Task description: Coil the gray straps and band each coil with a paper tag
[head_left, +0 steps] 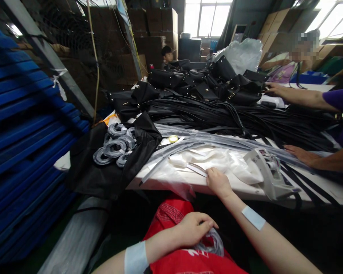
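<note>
Low over my red-clad lap, my left hand (194, 229) has its fingers curled on a coiled strap in clear plastic (214, 243). Part of that coil is hidden under the hand. At the table's front edge, my right hand (218, 182) pinches the end of a thin white strip (196, 169) with a dark edge. Beside it lies crumpled white plastic sheeting (217, 160). Several similar coils (116, 146) rest on a black cloth bag (103, 179) at the left. Long plastic-sleeved straps (185, 142) run across the table behind my right hand.
A tape dispenser (267, 171) stands on the right of the table, a yellow tape roll (173, 139) near the middle. Black straps (217, 114) and black bags (202, 83) are heaped behind. Blue stacked panels (25, 133) rise at left. A co-worker's hand (300, 154) touches straps at right.
</note>
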